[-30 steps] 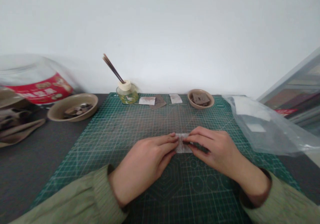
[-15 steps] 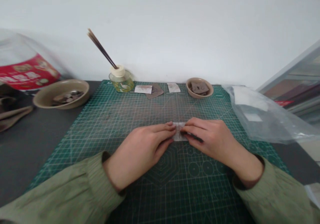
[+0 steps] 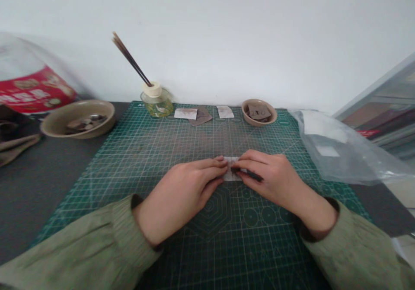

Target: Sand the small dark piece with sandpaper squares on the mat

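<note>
From eight o'clock the left hand [image 3: 187, 188] lays straight fingers on the white paper [image 3: 230, 176] on the green mat [image 3: 259, 249], and from four o'clock the bent right hand [image 3: 275, 178] pinches a small dark bit [image 3: 234, 170].

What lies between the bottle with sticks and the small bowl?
The head view shows, left to right, a pale piece, a brown piece and another pale piece.

On a brown card-like piece in the small bowl [image 3: 256, 123], upper right of centre, a 2 and a 0 can be read, with an unclear mark between. White Chinese characters are carried by the red label [image 3: 35, 92] at upper left, too blurred to be read.
</note>
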Tool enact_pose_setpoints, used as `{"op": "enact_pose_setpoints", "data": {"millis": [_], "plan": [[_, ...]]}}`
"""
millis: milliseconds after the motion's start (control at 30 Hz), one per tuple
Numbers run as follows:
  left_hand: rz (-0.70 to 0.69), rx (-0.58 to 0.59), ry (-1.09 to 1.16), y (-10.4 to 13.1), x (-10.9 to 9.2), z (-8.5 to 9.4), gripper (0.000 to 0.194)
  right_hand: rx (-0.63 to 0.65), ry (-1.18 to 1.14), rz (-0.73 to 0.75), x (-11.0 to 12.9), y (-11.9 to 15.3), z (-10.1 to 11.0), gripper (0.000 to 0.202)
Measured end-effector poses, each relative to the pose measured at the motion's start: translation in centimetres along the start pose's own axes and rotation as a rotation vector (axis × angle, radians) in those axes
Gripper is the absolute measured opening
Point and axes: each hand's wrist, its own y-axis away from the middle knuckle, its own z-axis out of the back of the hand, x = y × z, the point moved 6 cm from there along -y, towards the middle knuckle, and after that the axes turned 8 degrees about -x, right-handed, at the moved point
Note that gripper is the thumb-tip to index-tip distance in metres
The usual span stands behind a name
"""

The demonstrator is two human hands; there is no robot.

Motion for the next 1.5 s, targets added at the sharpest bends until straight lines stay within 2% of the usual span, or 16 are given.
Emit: {"op": "enact_pose_setpoints", "data": {"millis": [633, 967, 1033, 1200, 1367, 1500], "plan": [[0.020, -0.013, 0.021, -0.1, 0.1, 0.0, 0.030, 0.021, 0.042, -0.024, 0.0, 0.0, 0.1, 0.015], [0.018, -0.012, 0.035, 0.0, 0.1, 0.0, 0.030, 0.000, 0.050, -0.049, 0.0, -0.1, 0.1, 0.014], [0.016, -0.010, 0.026, 0.0, 0.1, 0.1, 0.029, -0.021, -0.008, -0.063, 0.2, -0.3, 0.2, 0.015], [0.045, -0.020, 0.018, -0.3, -0.4, 0.8, 0.033, -0.168, -0.381, -0.294, 0.0, -0.8, 1.7, 0.020], [0.094, -0.205, 0.201, -0.7, -1.5, 2.9, 0.032, -0.144, -0.700, -0.619, -0.6, -0.4, 1.5, 0.024], [0.152, -0.283, 0.329, -0.7, -1.8, 3.8, 0.024, -0.145, -0.831, -0.690, -0.7, -0.2, 1.2, 0.027]]}}
